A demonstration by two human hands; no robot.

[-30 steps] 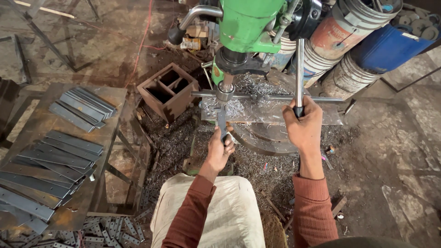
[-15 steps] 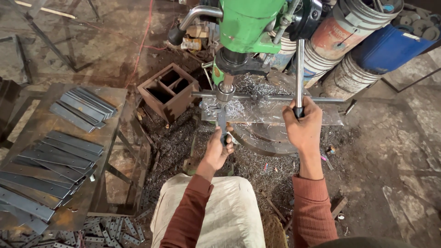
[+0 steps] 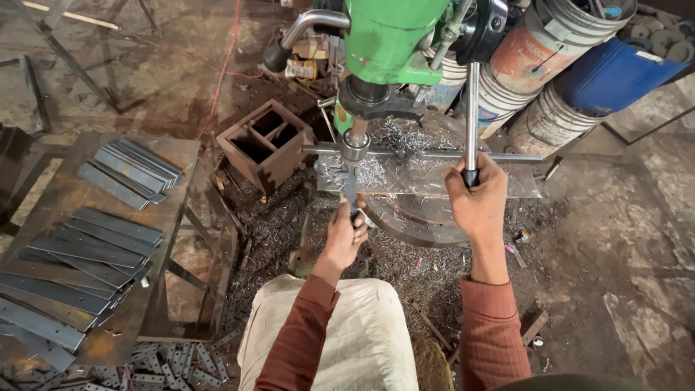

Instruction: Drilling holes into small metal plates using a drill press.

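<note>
Head view: our right hand (image 3: 476,199) reaches up, fist wrapped around the feed lever (image 3: 471,116); our left hand (image 3: 344,233) pinches the flat metal strip (image 3: 350,190) beneath the green drill press (image 3: 391,36).

L hand (image 3: 343,235) fwd & low, fingers curled shut, wrist straight. R hand (image 3: 478,199) higher, fist clenched, thumb side up. I see both forearms extended.
</note>
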